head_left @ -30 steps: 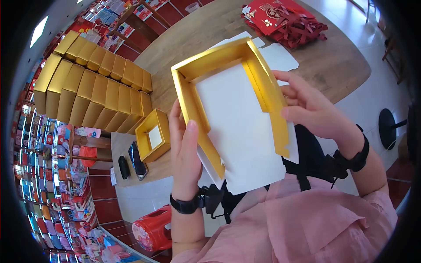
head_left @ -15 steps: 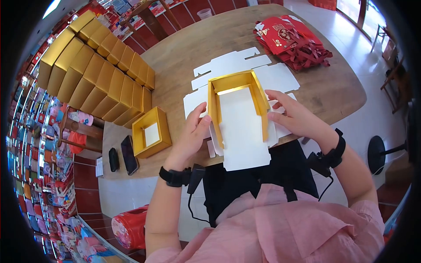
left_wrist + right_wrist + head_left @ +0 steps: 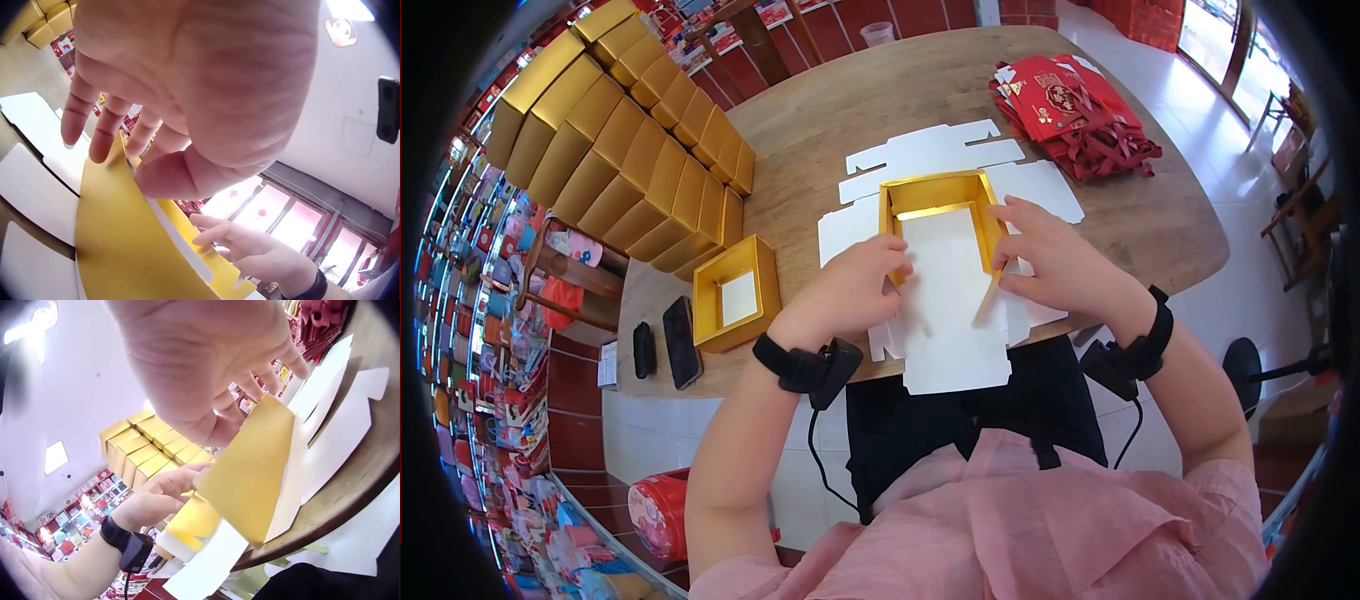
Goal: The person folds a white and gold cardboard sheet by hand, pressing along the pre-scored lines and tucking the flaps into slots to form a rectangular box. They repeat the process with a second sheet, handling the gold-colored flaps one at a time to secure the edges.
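Observation:
A part-folded gold cardboard box [image 3: 935, 185] with a white bottom lies over flat white cardboard blanks [image 3: 930, 147] on the table. Its near end is unfolded, and a white flap [image 3: 956, 372] reaches past the table edge. At the left wall my left hand [image 3: 852, 285] has its fingers bent over the top edge; in the left wrist view the thumb lies along that edge beside the gold side [image 3: 119, 219]. My right hand [image 3: 1055, 255] pinches the right wall, thumb nearer me. The gold side wall [image 3: 253, 472] also shows below that hand in the right wrist view.
On the left stand stacked gold boxes [image 3: 615, 150]. In front of them sit an open gold box [image 3: 765, 290], a phone [image 3: 682, 342] and a small black case [image 3: 643, 350]. Red gift bags [image 3: 1065, 105] are piled at the back right. A red container [image 3: 658, 515] is below, left.
The box came down from near the camera onto the white blanks. Both hands have shifted along its side walls, the left now reaching over the left wall; the near wall ends tilt inward.

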### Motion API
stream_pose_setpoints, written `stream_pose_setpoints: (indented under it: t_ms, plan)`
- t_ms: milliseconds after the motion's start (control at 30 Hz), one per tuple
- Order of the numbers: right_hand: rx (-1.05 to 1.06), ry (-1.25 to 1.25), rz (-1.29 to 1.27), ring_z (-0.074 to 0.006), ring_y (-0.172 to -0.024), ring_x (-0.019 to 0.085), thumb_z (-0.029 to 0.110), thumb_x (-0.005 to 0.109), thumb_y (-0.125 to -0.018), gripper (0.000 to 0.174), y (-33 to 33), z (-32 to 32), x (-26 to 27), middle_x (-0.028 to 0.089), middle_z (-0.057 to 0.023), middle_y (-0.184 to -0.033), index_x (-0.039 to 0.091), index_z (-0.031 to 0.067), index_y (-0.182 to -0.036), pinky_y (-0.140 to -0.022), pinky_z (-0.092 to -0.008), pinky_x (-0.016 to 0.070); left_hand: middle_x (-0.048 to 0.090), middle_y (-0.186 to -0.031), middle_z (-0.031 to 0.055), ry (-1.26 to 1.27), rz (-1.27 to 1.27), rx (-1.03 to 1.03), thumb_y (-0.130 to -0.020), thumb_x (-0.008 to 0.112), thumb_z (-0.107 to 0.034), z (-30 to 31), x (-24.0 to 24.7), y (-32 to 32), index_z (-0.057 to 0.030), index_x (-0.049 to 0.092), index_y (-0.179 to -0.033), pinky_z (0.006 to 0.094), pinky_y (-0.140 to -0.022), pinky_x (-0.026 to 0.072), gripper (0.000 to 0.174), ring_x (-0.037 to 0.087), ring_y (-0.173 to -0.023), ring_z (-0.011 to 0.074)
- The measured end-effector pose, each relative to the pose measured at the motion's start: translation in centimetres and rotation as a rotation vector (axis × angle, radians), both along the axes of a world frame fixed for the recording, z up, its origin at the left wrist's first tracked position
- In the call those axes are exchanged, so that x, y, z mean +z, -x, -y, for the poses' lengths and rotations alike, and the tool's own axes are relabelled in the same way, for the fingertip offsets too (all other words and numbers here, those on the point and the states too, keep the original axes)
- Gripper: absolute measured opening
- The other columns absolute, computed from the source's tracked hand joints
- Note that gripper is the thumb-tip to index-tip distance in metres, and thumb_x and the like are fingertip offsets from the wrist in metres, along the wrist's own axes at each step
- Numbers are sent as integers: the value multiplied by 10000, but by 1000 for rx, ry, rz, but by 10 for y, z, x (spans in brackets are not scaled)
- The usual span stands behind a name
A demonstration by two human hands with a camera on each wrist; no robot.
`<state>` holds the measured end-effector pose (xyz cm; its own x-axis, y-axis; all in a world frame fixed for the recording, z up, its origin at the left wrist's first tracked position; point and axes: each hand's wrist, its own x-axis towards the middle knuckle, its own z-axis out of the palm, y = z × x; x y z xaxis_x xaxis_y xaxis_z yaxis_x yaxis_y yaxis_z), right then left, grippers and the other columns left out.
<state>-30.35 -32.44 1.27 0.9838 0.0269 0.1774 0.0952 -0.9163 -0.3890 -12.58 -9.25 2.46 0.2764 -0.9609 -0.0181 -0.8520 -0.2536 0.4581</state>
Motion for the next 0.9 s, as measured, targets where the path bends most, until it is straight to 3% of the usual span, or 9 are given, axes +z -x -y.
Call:
stream_pose_setpoints:
  t_ms: [33, 100, 200, 333, 433, 500, 600, 733, 900]
  plan:
    - [3, 7, 2, -341, -1419, 344, 161, 681, -834, 173, -4, 2, -1, 481, -170, -1433, 695, 102, -997, -1136, -473, 333, 591, -1257, 144, 7, 2, 3, -780, 611, -61, 5, 0, -1, -49, 669, -1054, 380, -903, 493, 280, 588, -1118, 301]
    - [93, 63, 3, -301, -1404, 376, 217, 689, -862, 116, -10, 5, 0, 565, -116, -1356, 718, 116, -910, -1133, -532, 312, 671, -989, 135, -167, 7, 40, -818, 642, -84, 12, 0, -4, -18, 682, -969, 394, -842, 508, 170, 637, -952, 302]
    - [116, 74, -96, -263, -1383, 410, 239, 674, -881, 131, -15, 4, 0, 591, -83, -1318, 722, 117, -897, -1124, -570, 304, 662, -850, 117, -68, 15, 41, -870, 659, -115, 13, 2, -6, 1, 678, -945, 380, -770, 505, 139, 634, -836, 275]
    - [127, 100, -95, -259, -1351, 448, 248, 674, -882, 141, -17, 0, 4, 617, -71, -1255, 720, 114, -880, -1125, -583, 299, 647, -859, 112, 10, -190, 130, -907, 653, -122, 8, 5, -2, 11, 664, -956, 344, -750, 490, 143, 615, -826, 248]
    - [133, 69, -103, -271, -1322, 468, 205, 689, -873, 117, -19, -3, 5, 624, -95, -1237, 735, 97, -870, -1102, -522, 311, 667, -864, 164, 100, -234, 87, -925, 629, -148, 8, -1, -2, -2, 689, -973, 351, -740, 499, 165, 631, -796, 295]
    - [165, 55, 9, -224, -1116, 592, 214, 682, -856, 129, -21, -4, 1, 671, -38, -1055, 719, 90, -850, -969, -509, 431, 666, -862, 158, 118, -241, 42, -920, 627, -137, 9, -4, -3, -2, 690, -968, 351, -744, 505, 157, 636, -801, 295]
    - [181, -23, 129, -241, -975, 629, 184, 685, -834, 120, -23, 1, -6, 681, -46, -954, 711, 67, -822, -867, -448, 464, 666, -856, 154, 110, -188, -16, -913, 632, -143, 11, -6, -3, -9, 696, -962, 359, -751, 510, 157, 638, -810, 299]
    - [135, -25, 180, -267, -936, 642, 172, 687, -818, 127, -16, 3, -3, 682, -67, -911, 701, 47, -806, -863, -404, 478, 636, -857, 127, 46, -127, -6, -913, 637, -128, 15, -4, 3, 6, 667, -938, 352, -751, 493, 140, 609, -810, 279]
    - [87, 119, 216, -263, -1023, 637, 148, 669, -814, 121, -8, -1, -13, 676, -100, -913, 684, 34, -775, -927, -415, 462, 665, -869, 151, -186, 196, -4, -896, 611, -161, 31, -5, 26, -26, 704, -892, 419, -771, 518, 164, 643, -854, 329]
